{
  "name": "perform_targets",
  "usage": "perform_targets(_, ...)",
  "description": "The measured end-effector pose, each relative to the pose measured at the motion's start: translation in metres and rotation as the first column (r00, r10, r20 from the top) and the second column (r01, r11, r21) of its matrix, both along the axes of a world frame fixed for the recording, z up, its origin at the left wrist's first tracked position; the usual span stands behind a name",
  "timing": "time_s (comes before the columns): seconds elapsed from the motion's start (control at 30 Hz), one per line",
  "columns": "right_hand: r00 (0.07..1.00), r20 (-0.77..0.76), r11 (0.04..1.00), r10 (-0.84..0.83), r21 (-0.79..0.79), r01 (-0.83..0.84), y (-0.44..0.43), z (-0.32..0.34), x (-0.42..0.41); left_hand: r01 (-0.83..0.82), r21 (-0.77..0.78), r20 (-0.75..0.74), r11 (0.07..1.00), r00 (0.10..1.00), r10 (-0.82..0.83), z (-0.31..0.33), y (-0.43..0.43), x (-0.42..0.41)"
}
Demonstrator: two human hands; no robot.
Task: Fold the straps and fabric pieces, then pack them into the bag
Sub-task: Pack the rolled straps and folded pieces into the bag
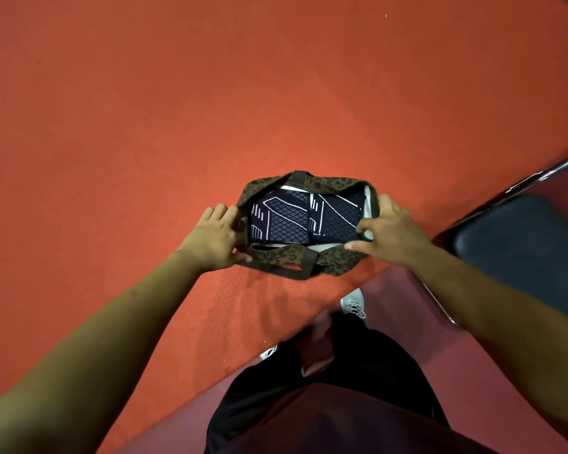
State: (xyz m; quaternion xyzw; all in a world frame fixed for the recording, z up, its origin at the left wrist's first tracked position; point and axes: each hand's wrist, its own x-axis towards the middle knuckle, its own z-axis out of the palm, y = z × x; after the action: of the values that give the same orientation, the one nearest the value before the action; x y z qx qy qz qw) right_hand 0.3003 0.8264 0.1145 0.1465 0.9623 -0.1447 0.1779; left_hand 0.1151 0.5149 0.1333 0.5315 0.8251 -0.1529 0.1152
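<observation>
- Bag, leopard print, sits open on the red table, close to the table's near edge, which runs diagonally under it.
- Folded fabric pieces, navy with pale line patterns, lie flat inside and fill the opening side by side.
- Your left hand grips the bag's left end, fingers over the rim and thumb underneath.
- Your right hand grips the right end, fingers curled at the rim and thumb lying along the near edge.
- Near handle strap droops over the bag's near wall, toward the table edge.
- Beyond and left of the bag you have a wide stretch of red surface.
- Chair, dark seat on a metal frame, stands close on your right, just off the table edge.
- Your white shoe shows on the floor below the bag.
</observation>
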Motion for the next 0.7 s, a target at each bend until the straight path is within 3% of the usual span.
perform_targets(0.1,0.995,0.088,0.996,0.047,0.067,-0.053,-0.002,0.005,0.007,0.039,0.08,0.071,0.996,0.996,-0.045,0.002,0.001,0.0)
perform_targets(0.27,0.987,0.153,0.995,0.054,0.078,-0.066,-0.012,-0.004,0.021,0.041,0.192,0.04,0.981,0.998,-0.049,0.005,-0.001,-0.001)
perform_targets(0.47,0.981,-0.166,0.993,-0.103,-0.069,0.093,-0.009,0.004,0.039,-0.074,0.18,0.059,0.981,0.996,0.065,0.001,-0.011,-0.005)
perform_targets(0.53,0.961,-0.252,0.991,-0.115,-0.097,0.093,-0.009,0.016,0.043,-0.086,0.247,0.04,0.965,0.996,0.078,0.004,-0.013,-0.008)
perform_targets(0.6,0.942,-0.308,0.988,-0.134,-0.12,0.101,-0.008,0.023,0.046,-0.084,0.316,0.06,0.945,0.996,0.068,0.008,-0.013,-0.011)
perform_targets(0.7,0.916,-0.322,0.959,-0.241,-0.225,0.174,-0.009,0.019,0.047,-0.117,0.303,0.106,0.946,0.99,0.089,0.011,-0.009,-0.013)
